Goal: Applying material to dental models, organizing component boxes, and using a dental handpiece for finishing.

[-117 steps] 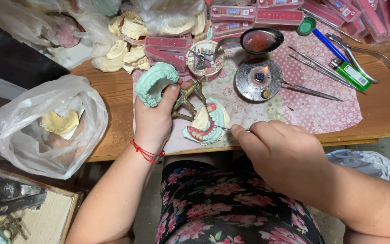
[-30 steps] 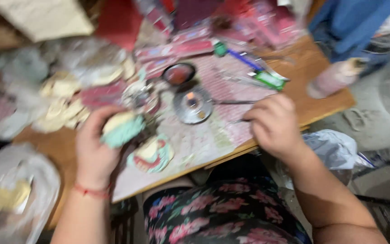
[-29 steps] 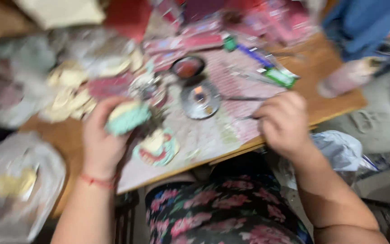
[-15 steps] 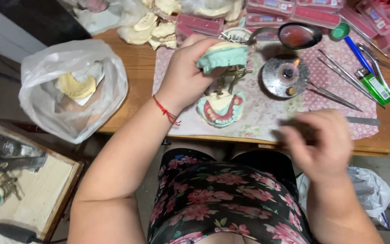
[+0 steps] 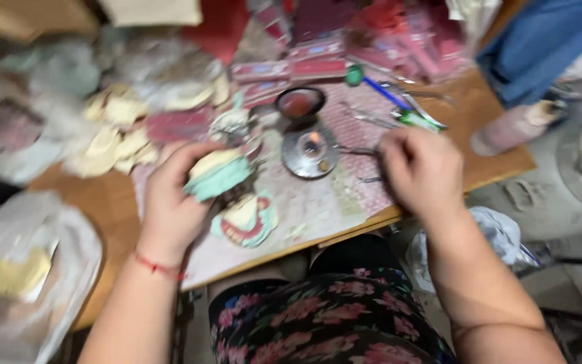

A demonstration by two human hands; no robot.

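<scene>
In the head view, which is blurred by motion, a dental cast (image 5: 218, 176) with a pale green base and a cream top is grasped by the left hand (image 5: 173, 202), held just above the patterned mat (image 5: 318, 209) at about nine o'clock from the small burner (image 5: 310, 149). The right hand (image 5: 420, 168) is curled loosely at three o'clock from the burner, beside thin metal instruments (image 5: 365, 152); whether one of them is pinched cannot be told through the blur. A small flame is seen in the round, shiny metal dish of the burner, and this is judged the main hazard: a sleeve, a finger or the cast could be scorched if either hand is passed too low across it. Directly at six o'clock from the held cast, a second cast (image 5: 244, 221) with pink gums and a green rim lies on the mat near the table edge, and it could be knocked off by the left wrist. At twelve o'clock from the burner a dark shallow bowl (image 5: 300, 103) of reddish material is set, which could be tipped. Plaster-like cream pieces (image 5: 112, 141), chalky and irregular, are heaped at ten o'clock, and a thin, crinkled plastic bag (image 5: 28, 269) sags at eight o'clock.
</scene>
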